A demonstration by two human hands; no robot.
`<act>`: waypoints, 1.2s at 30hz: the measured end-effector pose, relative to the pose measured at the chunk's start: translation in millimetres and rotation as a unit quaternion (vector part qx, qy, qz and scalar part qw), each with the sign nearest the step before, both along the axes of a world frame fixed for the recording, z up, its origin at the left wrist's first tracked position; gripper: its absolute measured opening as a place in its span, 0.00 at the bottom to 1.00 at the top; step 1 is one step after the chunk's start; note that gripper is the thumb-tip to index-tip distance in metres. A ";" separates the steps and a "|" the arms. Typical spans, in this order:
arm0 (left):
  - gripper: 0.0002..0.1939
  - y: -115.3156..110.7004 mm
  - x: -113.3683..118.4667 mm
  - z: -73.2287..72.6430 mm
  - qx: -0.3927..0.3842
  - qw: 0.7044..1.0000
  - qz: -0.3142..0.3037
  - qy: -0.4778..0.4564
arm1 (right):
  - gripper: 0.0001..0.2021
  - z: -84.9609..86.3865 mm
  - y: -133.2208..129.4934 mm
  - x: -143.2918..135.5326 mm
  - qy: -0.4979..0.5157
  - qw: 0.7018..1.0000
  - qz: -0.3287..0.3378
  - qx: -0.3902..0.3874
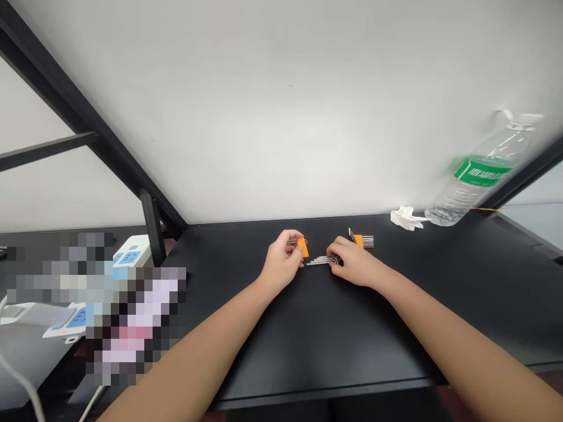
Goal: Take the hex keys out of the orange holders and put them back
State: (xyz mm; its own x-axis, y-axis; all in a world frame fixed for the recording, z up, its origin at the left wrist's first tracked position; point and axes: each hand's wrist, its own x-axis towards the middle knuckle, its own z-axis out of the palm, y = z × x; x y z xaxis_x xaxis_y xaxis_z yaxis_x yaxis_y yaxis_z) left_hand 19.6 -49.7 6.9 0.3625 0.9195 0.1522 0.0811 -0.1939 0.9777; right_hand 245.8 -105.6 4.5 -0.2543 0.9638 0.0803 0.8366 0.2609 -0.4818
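Note:
My left hand point(284, 258) is closed on an orange hex key holder point(303, 247), with a metal key showing through it between the fingers. Just to the right, my right hand point(352, 261) has its fingers curled round the bent ends of several loose hex keys point(320, 260). Their straight shafts point left toward the holder, low over the black table. Behind the right hand lies a second orange holder point(359, 241), filled with several silver hex keys whose shafts point right. My right fingers partly hide the loose keys' short ends.
The black table point(325, 340) meets a white wall at the back. A large clear bottle with a green label point(484, 170) stands at the back right beside a crumpled white tissue point(407, 218). White power strips point(132, 252), cables and a blurred-out patch are at the left, past a black metal frame point(152, 225).

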 end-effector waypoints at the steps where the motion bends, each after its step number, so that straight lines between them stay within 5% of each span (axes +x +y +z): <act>1: 0.12 -0.3 -0.1 0.5 -0.003 1.000 -0.002 0.001 | 0.08 1.1 -0.5 -0.1 -0.001 1.000 0.001 0.004; 6: 0.11 -7.2 1.9 3.7 -0.003 0.999 -0.038 0.013 | 0.03 10.0 -3.3 -12.7 0.119 0.990 -0.047 0.067; 10: 0.12 -14.7 5.5 3.1 0.014 0.996 -0.084 0.009 | 0.05 11.9 -6.9 -30.4 0.294 0.954 -0.044 0.030; 16: 0.12 -17.2 7.5 2.2 0.028 0.995 -0.099 0.002 | 0.05 7.2 -7.1 -38.0 0.368 0.928 -0.051 0.017; 28: 0.10 -14.1 7.3 1.7 0.029 0.996 -0.079 0.026 | 0.08 4.1 0.2 -29.8 0.319 0.939 -0.130 0.008; 36: 0.11 -6.2 3.7 2.6 0.005 0.999 -0.027 0.037 | 0.09 0.2 14.0 -1.6 0.113 0.980 -0.157 0.036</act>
State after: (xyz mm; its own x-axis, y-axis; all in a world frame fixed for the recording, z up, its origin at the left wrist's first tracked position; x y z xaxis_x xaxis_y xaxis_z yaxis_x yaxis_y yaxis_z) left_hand 23.2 -55.8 9.5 0.4219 0.8969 0.1329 0.1429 -0.2105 0.9671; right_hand 244.2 -91.6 4.6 0.0869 0.9815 0.1706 0.7556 0.0467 -0.6533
